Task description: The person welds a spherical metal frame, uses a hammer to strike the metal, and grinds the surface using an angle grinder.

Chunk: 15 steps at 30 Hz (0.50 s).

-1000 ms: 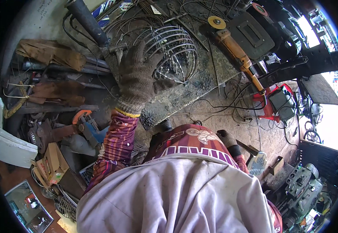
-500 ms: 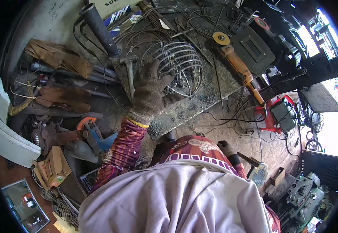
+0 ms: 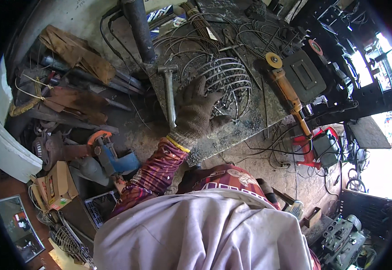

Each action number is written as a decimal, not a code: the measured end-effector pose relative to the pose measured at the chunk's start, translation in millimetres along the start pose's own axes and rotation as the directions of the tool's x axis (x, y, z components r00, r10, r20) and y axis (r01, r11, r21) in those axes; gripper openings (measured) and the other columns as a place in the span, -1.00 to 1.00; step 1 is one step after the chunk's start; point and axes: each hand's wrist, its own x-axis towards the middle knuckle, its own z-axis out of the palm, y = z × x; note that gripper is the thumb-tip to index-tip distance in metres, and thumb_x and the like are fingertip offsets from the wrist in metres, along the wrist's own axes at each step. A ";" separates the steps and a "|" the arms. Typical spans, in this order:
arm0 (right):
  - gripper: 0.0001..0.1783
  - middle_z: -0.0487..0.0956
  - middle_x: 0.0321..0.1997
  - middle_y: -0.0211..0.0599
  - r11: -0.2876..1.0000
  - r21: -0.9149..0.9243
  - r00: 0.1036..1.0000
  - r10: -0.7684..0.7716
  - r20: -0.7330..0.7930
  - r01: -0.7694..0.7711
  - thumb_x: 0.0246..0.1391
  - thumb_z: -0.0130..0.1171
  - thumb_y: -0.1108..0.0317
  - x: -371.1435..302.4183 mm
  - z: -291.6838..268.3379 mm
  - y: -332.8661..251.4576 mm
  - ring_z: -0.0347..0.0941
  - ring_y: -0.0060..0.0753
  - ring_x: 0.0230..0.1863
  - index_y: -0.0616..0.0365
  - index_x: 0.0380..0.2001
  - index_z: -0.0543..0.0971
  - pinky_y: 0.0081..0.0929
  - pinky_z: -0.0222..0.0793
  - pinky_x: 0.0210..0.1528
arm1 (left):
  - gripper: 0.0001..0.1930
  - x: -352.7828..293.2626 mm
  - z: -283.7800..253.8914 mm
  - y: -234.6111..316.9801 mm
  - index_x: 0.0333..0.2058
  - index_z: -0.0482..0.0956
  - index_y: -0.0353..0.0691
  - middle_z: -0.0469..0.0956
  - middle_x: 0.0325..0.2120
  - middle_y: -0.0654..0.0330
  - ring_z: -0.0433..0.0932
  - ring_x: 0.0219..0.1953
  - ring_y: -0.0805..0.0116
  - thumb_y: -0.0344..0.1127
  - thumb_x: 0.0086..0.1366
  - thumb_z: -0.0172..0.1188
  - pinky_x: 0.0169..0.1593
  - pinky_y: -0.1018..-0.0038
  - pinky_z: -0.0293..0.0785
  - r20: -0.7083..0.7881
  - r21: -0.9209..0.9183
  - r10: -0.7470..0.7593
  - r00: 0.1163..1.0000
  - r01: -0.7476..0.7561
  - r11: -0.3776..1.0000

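Note:
My left hand [image 3: 197, 112], in a brown knitted glove, reaches over the workbench [image 3: 209, 146] with its fingers spread. The fingers lie at the near left side of a rounded cage of bent metal rods [image 3: 227, 72]; whether they touch it I cannot tell. A hammer [image 3: 169, 92] lies just left of that hand, its handle end close to the glove's cuff. Low on the right, my right hand [image 3: 267, 189], in a dark glove, is mostly hidden behind my clothing. Its fingers do not show. A flat bar [image 3: 284, 196] is close beside it.
An orange angle grinder [image 3: 288, 90] with a yellow disc lies on the bench's right side. Wire loops and a rod bundle [image 3: 198, 20] are at the back. A thick dark pipe [image 3: 138, 31] stands at the back left. Cables trail across the floor near a red crate [image 3: 300, 148].
The view has shifted, so the bench and its things appear farther right and slightly lower. My left hand has drawn slightly away from the hammer head. My right hand is more hidden.

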 end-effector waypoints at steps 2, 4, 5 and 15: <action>-0.52 0.70 -0.07 0.09 0.999 0.030 1.000 0.017 -0.026 -0.016 0.21 0.18 -0.03 -5.2 -0.1 -3.3 0.62 0.06 0.03 0.21 -0.14 0.71 -0.19 0.50 0.09 | -0.14 5.2 -1.6 -8.3 0.28 0.42 0.00 0.20 0.38 -0.13 0.13 0.42 -0.17 0.43 0.14 0.24 0.41 -0.16 -0.01 -0.104 -0.080 -0.006 0.995 -0.002 0.997; -0.51 0.70 -0.06 0.07 0.999 0.037 0.999 0.041 -0.005 -0.040 0.21 0.18 -0.04 -6.1 -0.7 -6.3 0.62 0.06 0.04 0.20 -0.13 0.71 -0.19 0.50 0.10 | -0.12 11.5 -6.5 -17.5 0.23 0.45 -0.13 0.27 0.32 -0.18 0.24 0.36 -0.19 0.42 0.14 0.27 0.37 -0.09 0.13 -0.143 -0.045 0.002 0.990 -0.008 0.999; -0.51 0.70 -0.05 0.05 0.998 0.046 0.998 0.052 0.022 -0.053 0.21 0.17 -0.05 -3.7 1.1 -5.1 0.62 0.05 0.04 0.18 -0.12 0.71 -0.19 0.50 0.10 | -0.10 15.2 -11.1 -22.5 0.19 0.48 -0.25 0.34 0.26 -0.23 0.35 0.29 -0.20 0.42 0.14 0.29 0.34 -0.02 0.27 -0.184 0.003 0.010 0.983 -0.010 1.000; -0.47 0.70 -0.04 0.04 0.982 -0.020 0.981 0.190 0.033 -0.189 0.21 0.15 -0.05 -42.6 -6.0 -55.9 0.63 -0.01 0.02 0.22 -0.09 0.70 -0.22 0.49 0.06 | -0.04 17.1 6.1 -36.2 0.28 0.37 -0.25 0.36 0.27 -0.21 0.35 0.31 -0.21 0.36 0.09 0.37 0.36 0.00 0.25 -0.126 0.038 -0.007 0.992 0.012 0.999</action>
